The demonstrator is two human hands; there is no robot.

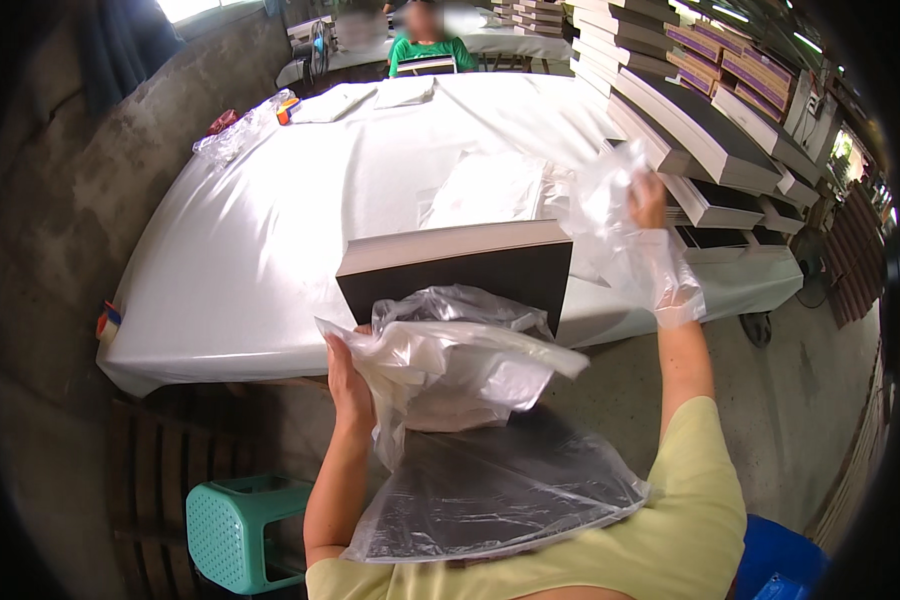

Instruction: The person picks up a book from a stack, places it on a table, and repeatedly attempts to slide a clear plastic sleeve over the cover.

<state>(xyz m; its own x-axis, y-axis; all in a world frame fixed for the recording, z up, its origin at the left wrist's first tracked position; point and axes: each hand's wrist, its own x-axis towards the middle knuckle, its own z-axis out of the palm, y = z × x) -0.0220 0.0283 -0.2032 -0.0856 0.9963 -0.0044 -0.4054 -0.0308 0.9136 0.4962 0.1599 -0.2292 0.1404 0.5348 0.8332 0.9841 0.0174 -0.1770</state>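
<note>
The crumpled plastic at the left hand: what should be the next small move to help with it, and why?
Perhaps the right hand should free itself of the clear plastic around it: the left hand alone holds the crumpled plastic, bunched in front of the black-faced block, so a second hand could help spread it.

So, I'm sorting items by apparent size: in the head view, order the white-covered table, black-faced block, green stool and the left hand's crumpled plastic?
1. White-covered table
2. Black-faced block and crumpled plastic: unsure, since the plastic looks nearer and overlaps the block
3. Green stool
</note>
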